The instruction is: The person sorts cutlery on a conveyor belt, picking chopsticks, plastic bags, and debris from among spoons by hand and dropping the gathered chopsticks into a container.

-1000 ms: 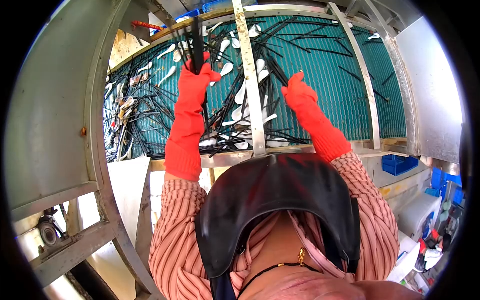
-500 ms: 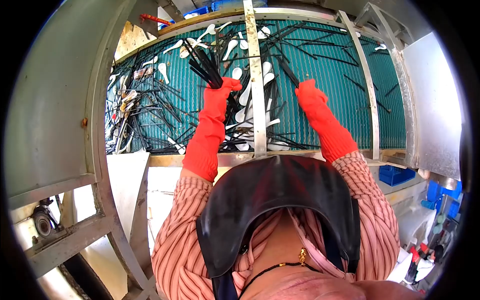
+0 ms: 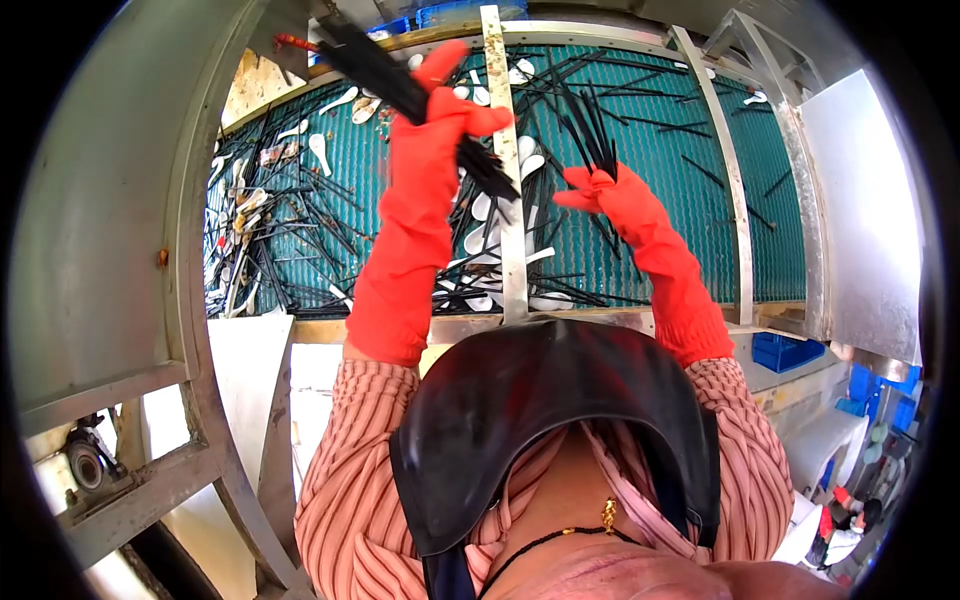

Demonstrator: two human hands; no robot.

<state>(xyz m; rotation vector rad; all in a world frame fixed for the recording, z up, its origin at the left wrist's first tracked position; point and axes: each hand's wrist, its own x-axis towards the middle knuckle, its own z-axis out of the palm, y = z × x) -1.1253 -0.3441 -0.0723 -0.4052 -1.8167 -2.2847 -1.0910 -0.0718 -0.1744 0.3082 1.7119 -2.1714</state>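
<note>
My left hand (image 3: pixel 432 130), in a red rubber glove, is raised over the green ribbed belt (image 3: pixel 370 215). It holds a thick bundle of black chopsticks (image 3: pixel 376 72), slanting from upper left to lower right and slightly blurred. Its index finger and thumb stick out past the bundle. My right hand (image 3: pixel 622 198), gloved alike, grips a smaller bunch of black chopsticks (image 3: pixel 597 140) pointing up and away, low over the belt right of the metal crossbar (image 3: pixel 503 110). Between the hands, white spoons (image 3: pixel 480 238) and loose chopsticks lie heaped, partly hidden by the crossbar.
More chopsticks and white spoons (image 3: pixel 318 152) are strewn at the left of the belt, with food scraps. Scattered chopsticks (image 3: pixel 682 128) lie to the right. A second metal crossbar (image 3: pixel 722 150) spans the belt there. A blue crate (image 3: pixel 785 352) sits below the right edge.
My left hand has risen and moved away from me, its chopstick bundle now tilted to the left. My right hand's chopsticks have fanned out and stand more upright, its thumb side turned left.
</note>
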